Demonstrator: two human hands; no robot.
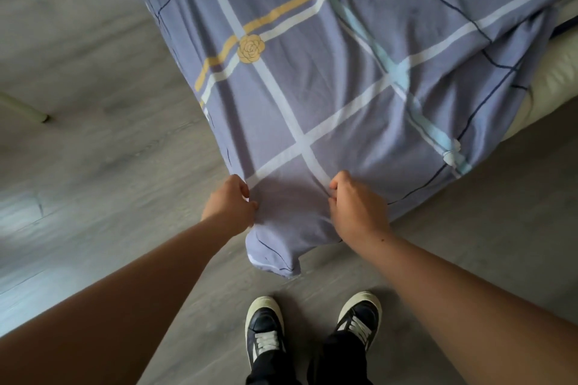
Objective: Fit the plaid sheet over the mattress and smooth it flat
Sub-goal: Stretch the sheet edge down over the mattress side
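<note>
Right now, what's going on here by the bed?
A person stands at the bed's corner, the left hand and right hand each gripping the plaid sheet near its corner. The sheet drapes over the bed with folds and wrinkles, and its corner hangs loose below the hands, above the floor. On the right the cream mattress edge shows uncovered, so the fitting isn't finished.

Grey wood-grain floor [93, 181], with a pale glare at the left. Left shoe [265, 322] and right shoe [359, 314] were dark with cream toe caps and white laces, and stood side by side, slightly apart. Black trousers [337, 359] above them. Two pale green furniture legs [25, 108] slanted at far left.
</note>
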